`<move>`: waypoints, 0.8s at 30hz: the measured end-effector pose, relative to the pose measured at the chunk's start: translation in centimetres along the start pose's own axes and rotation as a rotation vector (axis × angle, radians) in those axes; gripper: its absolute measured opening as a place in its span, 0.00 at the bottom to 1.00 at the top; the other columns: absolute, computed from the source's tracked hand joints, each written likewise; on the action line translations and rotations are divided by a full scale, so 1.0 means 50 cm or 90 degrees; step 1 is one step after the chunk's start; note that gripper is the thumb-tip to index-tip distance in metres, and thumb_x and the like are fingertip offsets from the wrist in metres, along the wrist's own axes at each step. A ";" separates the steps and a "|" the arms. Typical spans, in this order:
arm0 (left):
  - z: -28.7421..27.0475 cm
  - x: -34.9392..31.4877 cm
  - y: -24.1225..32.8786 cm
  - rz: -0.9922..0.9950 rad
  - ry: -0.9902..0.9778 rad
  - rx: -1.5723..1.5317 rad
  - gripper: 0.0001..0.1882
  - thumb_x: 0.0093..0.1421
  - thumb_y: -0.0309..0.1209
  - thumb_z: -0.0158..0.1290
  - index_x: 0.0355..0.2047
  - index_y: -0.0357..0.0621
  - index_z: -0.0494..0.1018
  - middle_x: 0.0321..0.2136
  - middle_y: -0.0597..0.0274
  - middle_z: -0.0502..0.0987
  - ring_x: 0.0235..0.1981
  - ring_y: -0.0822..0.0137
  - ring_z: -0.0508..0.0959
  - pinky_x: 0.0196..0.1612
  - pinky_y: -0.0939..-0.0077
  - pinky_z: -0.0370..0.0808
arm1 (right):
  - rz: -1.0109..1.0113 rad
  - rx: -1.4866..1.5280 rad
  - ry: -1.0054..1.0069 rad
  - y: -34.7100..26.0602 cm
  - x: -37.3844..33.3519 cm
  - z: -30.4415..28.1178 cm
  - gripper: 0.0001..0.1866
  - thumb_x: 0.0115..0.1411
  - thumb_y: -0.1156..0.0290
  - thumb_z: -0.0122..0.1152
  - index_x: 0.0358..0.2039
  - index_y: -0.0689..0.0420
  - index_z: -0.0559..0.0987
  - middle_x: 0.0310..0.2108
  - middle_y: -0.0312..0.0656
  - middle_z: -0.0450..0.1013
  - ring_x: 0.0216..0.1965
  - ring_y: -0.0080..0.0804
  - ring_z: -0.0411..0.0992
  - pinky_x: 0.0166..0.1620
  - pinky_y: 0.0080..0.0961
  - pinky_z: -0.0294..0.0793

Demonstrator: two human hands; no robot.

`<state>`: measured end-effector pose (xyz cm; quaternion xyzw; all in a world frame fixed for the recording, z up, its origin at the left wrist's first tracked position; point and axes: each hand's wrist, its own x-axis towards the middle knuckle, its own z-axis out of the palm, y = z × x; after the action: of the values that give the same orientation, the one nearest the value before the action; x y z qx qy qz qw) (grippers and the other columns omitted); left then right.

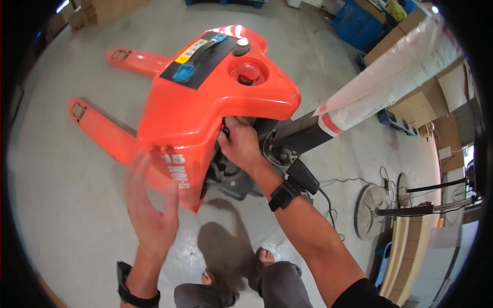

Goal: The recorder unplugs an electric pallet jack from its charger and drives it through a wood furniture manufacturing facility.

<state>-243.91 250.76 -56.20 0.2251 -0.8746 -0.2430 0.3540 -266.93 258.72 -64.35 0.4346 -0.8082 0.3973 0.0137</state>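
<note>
An orange electric pallet truck stands before me, its two forks pointing to the far left. On its top are a black lifting handle and a red knob. My right hand reaches in at the near edge of the orange cover, fingers curled at the gap; the cover partly hides what they grip. My left hand, blurred by motion, is open beside the cover's lower left side. A black block with a cable is beside my right wrist. Clear plastic film wraps the tiller.
Floor fans with round bases lie or stand at the right, with loose cables on the grey floor. A blue bin and cardboard are at the far right. My feet are just in front of the truck.
</note>
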 end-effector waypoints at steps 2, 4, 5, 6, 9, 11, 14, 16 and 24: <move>0.045 0.065 0.005 0.056 0.040 0.032 0.31 0.56 0.29 0.59 0.59 0.35 0.63 0.57 0.44 0.67 0.60 0.48 0.66 0.62 0.56 0.61 | -0.011 -0.028 -0.013 0.002 0.000 0.022 0.15 0.53 0.73 0.59 0.41 0.63 0.71 0.37 0.56 0.73 0.42 0.56 0.72 0.45 0.45 0.73; 0.078 0.104 0.008 0.114 0.083 0.065 0.31 0.56 0.30 0.59 0.59 0.36 0.62 0.57 0.46 0.67 0.60 0.51 0.66 0.63 0.59 0.60 | -0.052 -0.056 -0.031 -0.015 -0.013 0.031 0.12 0.54 0.73 0.57 0.38 0.64 0.69 0.29 0.55 0.73 0.36 0.55 0.74 0.39 0.47 0.73; 0.106 0.120 0.000 0.107 0.091 0.119 0.30 0.57 0.32 0.59 0.58 0.37 0.64 0.57 0.46 0.67 0.60 0.50 0.66 0.62 0.58 0.61 | -0.054 -0.063 -0.013 -0.011 -0.017 0.040 0.11 0.53 0.72 0.57 0.35 0.63 0.70 0.26 0.54 0.73 0.34 0.54 0.74 0.38 0.47 0.72; 0.127 0.129 -0.007 0.098 0.100 0.172 0.29 0.57 0.35 0.59 0.57 0.38 0.65 0.56 0.47 0.68 0.59 0.50 0.66 0.61 0.58 0.62 | -0.090 -0.041 0.016 -0.002 -0.018 0.043 0.10 0.53 0.73 0.57 0.34 0.62 0.70 0.25 0.53 0.73 0.33 0.54 0.74 0.37 0.47 0.73; 0.163 0.137 -0.021 0.140 0.105 0.283 0.29 0.57 0.43 0.58 0.55 0.41 0.69 0.56 0.52 0.68 0.60 0.51 0.65 0.61 0.54 0.59 | -0.127 -0.004 0.073 0.027 -0.016 0.039 0.07 0.52 0.73 0.58 0.30 0.61 0.72 0.21 0.52 0.72 0.29 0.54 0.73 0.35 0.46 0.73; 0.152 0.155 -0.022 0.156 0.088 0.269 0.29 0.55 0.42 0.58 0.54 0.41 0.70 0.56 0.53 0.69 0.59 0.52 0.66 0.60 0.54 0.60 | -0.129 0.015 0.093 0.029 -0.012 0.040 0.06 0.51 0.74 0.58 0.28 0.61 0.72 0.20 0.50 0.71 0.27 0.53 0.73 0.34 0.46 0.73; 0.137 0.175 -0.027 0.204 0.065 0.274 0.28 0.53 0.41 0.59 0.52 0.41 0.72 0.55 0.53 0.70 0.57 0.52 0.68 0.58 0.56 0.64 | -0.182 0.026 0.152 0.018 -0.020 0.057 0.05 0.50 0.75 0.57 0.28 0.60 0.74 0.16 0.50 0.72 0.27 0.53 0.75 0.31 0.46 0.73; 0.136 0.180 -0.028 0.240 0.058 0.299 0.28 0.52 0.40 0.59 0.52 0.40 0.72 0.54 0.52 0.71 0.56 0.52 0.70 0.57 0.57 0.67 | -0.152 0.062 0.138 0.031 -0.011 0.057 0.05 0.50 0.75 0.57 0.28 0.60 0.74 0.16 0.50 0.72 0.25 0.52 0.74 0.31 0.45 0.74; 0.139 0.177 -0.036 0.252 0.057 0.294 0.27 0.56 0.39 0.55 0.54 0.38 0.71 0.56 0.49 0.70 0.57 0.49 0.69 0.59 0.60 0.66 | -0.227 0.061 0.134 0.042 -0.012 0.065 0.06 0.50 0.76 0.59 0.30 0.62 0.76 0.18 0.49 0.72 0.25 0.49 0.74 0.31 0.42 0.74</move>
<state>-254.34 246.22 -57.12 0.1351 -0.9171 0.0461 0.3723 -266.99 257.67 -68.13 0.5269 -0.6928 0.4699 0.1470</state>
